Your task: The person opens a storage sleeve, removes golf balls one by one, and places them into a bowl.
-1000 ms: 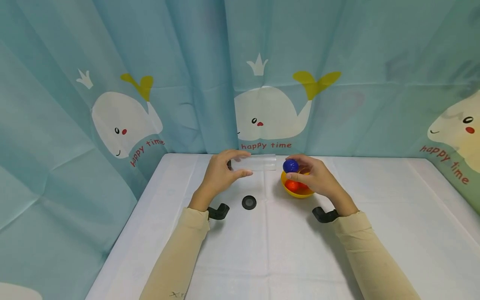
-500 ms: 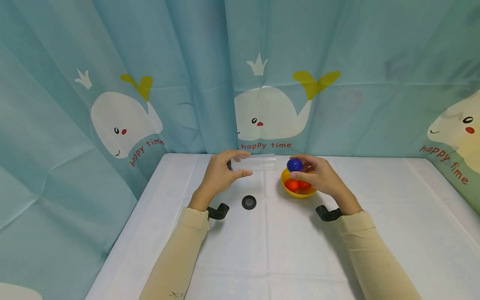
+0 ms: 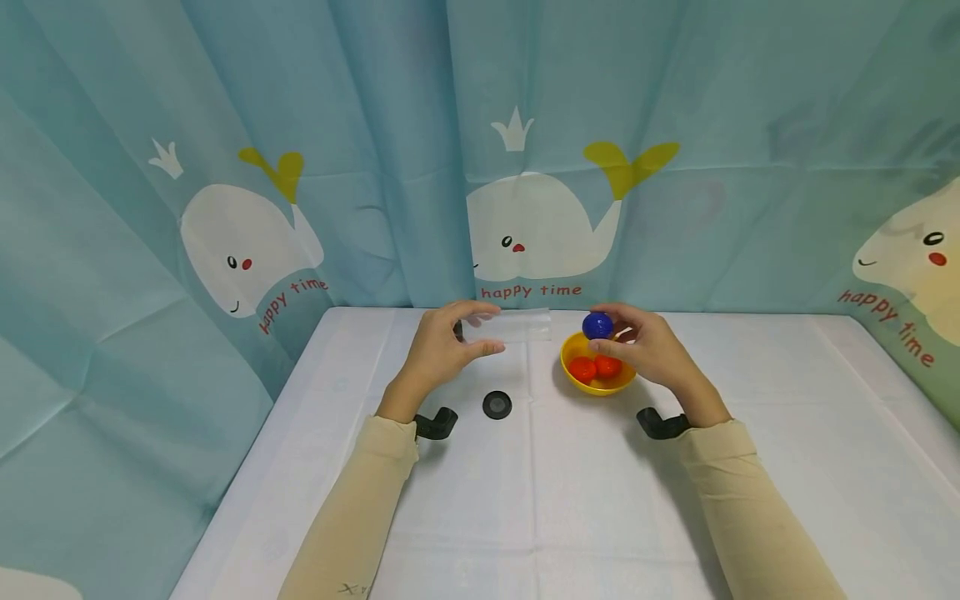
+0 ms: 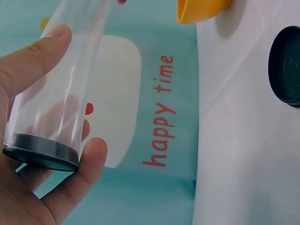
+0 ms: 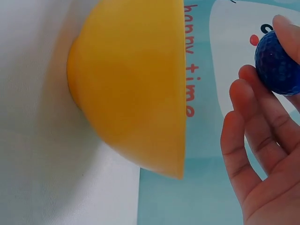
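Observation:
My left hand (image 3: pixel 438 346) grips a clear plastic tube (image 4: pixel 70 70), which lies sideways in the head view. A black cap (image 4: pixel 44 152) closes the tube's end by the palm, and its other end points toward the right hand. My right hand (image 3: pixel 648 350) pinches a dimpled blue ball (image 5: pixel 277 65), like a golf ball, between thumb and fingers. The ball is above the far rim of a yellow bowl (image 3: pixel 566 375). Inside that bowl lie two orange-red balls (image 3: pixel 582 369). No ball shows inside the tube.
A loose round black cap (image 3: pixel 497 405) lies on the white tablecloth (image 3: pixel 480 500), between the hands and nearer the front. Behind the table's far edge hangs a blue curtain (image 3: pixel 390 167) printed with whales.
My right hand has moved a little to the right and up with the blue ball, away from the tube's end. The left hand and tube have stayed nearly still.

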`<state>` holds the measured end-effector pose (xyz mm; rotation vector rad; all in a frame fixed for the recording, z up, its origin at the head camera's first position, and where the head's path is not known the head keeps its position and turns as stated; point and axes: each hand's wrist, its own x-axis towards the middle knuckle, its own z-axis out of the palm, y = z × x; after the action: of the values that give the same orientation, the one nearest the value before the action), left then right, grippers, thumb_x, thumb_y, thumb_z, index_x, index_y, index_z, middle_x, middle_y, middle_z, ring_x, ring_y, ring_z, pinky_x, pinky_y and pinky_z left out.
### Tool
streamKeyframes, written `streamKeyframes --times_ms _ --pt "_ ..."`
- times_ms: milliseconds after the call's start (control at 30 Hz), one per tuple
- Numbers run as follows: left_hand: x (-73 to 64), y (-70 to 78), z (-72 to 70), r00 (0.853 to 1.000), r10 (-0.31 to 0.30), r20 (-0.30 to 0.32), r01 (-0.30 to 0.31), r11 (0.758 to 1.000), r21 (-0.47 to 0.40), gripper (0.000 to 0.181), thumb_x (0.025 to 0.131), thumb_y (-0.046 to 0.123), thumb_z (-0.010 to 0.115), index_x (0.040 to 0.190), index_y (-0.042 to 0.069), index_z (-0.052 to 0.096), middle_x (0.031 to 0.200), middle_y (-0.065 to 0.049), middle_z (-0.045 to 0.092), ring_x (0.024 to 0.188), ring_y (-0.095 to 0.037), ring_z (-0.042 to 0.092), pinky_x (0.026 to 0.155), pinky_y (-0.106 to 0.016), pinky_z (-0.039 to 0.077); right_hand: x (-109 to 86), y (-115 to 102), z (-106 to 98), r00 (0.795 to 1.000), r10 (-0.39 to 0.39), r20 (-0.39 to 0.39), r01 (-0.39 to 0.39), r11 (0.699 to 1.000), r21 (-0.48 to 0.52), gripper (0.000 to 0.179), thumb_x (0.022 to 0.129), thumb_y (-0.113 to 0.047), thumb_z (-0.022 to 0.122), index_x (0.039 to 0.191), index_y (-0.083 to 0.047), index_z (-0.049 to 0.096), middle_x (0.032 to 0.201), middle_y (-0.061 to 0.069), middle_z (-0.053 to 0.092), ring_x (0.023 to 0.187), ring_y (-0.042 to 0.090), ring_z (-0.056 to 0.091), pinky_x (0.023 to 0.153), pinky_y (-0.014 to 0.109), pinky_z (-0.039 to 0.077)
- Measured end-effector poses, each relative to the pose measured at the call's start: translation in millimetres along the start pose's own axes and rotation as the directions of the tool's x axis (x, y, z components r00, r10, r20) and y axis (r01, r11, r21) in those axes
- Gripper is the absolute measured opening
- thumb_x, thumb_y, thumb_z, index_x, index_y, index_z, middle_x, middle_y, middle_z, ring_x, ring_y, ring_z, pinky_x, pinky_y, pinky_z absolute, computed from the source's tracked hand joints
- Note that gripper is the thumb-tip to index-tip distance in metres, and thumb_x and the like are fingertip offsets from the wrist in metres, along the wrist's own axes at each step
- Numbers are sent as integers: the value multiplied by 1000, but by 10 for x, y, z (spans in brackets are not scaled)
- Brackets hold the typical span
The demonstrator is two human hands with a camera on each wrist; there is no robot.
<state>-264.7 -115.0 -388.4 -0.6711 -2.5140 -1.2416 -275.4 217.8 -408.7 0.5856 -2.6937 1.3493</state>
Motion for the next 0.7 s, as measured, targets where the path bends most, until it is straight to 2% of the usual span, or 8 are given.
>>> streamKeyframes --times_ms 333,700 --pt "0 -6 3 1000 -18 7 18 1000 1 49 78 29 91 123 22 73 116 -1 74 105 -19 65 86 -38 52 16 50 -21 1000 23 -12 -23 1000 -9 48 91 -26 80 132 -7 63 118 14 71 104 26 62 85 14 50" --pt "6 -41 34 1000 -25 2 25 1000 5 49 79 33 89 125 25 72 114 3 74 103 -19 65 78 -33 52 13 136 -8 999 22 -37 -22 1000 -2 45 91 -23 80 130 -7 64 117 14 68 107 25 58 84 12 49"
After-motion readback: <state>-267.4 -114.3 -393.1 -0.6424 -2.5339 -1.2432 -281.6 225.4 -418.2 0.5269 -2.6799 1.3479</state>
